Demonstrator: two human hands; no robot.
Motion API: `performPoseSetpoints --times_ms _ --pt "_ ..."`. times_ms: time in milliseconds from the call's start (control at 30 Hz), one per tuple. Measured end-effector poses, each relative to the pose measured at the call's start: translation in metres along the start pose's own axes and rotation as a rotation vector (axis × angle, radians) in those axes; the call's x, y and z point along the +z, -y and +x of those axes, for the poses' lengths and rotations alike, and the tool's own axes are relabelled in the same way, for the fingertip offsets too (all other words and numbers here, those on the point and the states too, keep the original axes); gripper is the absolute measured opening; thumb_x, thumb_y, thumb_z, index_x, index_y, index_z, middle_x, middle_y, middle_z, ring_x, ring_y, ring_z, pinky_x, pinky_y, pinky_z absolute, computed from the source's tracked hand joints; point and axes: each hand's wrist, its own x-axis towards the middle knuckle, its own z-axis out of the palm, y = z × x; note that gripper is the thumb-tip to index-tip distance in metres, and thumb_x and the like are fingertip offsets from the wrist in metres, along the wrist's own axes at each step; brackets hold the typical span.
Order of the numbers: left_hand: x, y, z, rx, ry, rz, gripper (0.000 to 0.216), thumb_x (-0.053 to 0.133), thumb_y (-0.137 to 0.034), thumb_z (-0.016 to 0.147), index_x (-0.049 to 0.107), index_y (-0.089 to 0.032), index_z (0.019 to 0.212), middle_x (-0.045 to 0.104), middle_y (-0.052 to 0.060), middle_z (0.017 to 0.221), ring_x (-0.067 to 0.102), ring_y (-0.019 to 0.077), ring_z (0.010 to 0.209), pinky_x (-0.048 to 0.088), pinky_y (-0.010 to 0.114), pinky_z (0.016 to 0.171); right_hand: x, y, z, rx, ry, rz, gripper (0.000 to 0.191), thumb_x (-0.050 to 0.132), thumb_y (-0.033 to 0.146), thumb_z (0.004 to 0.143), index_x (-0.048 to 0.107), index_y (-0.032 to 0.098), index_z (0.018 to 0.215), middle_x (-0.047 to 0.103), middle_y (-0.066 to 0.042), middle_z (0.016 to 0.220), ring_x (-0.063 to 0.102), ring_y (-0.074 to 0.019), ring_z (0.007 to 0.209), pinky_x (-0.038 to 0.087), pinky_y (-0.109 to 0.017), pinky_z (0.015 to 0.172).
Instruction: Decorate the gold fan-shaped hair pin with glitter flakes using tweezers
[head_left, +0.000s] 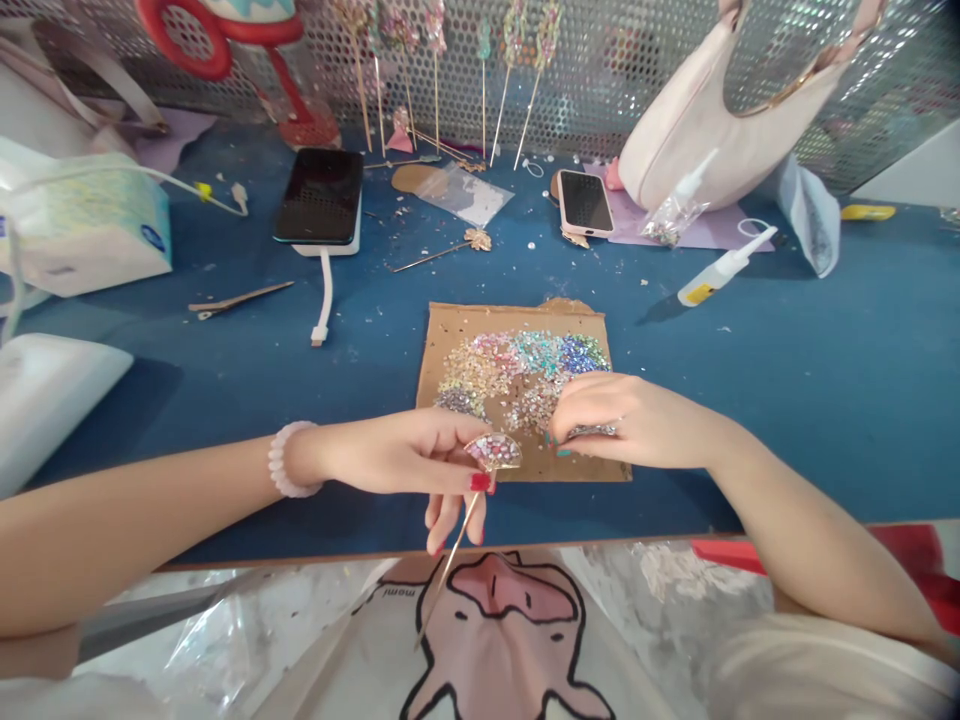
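Observation:
My left hand (427, 455) pinches a gold hair stick (459, 545) just below its head. That head is a small fan shape (493, 451) with a gold rim, filled with pink and whitish stones, and the stick slants down past the table edge. My right hand (626, 420) is closed, fingertips pointing down over a cardboard piece (525, 465). Bits of teal show at those fingertips, but whatever they pinch is hidden. Small rhinestones (487, 365) lie on the cardboard in patches of yellow, pink, turquoise, blue and grey.
Behind the cardboard lie another gold hair stick (442, 255), a phone (585, 203) and a small plastic bag (469, 195). A glue bottle (724, 270) and a pale handbag (697, 130) are at right. Tweezers (240, 298), a larger phone (322, 195) and a tissue pack (90, 225) are at left.

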Motion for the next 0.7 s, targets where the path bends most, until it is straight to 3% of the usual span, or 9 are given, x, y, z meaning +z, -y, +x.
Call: performPoseSetpoints --times_ms 700 --pt "-0.0015 0.0026 0.0017 0.022 0.011 0.022 0.016 0.048 -0.034 0.098 0.047 -0.017 0.098 0.072 0.006 0.083 0.066 0.0102 0.051 0.053 0.018 0.047 -0.0001 -0.0004 0.0004 -0.004 0.023 0.048 0.011 0.051 0.022 0.092 0.059 0.018 0.087 0.063 -0.002 0.084 0.055 -0.0127 0.081 0.045 -0.029 0.077"
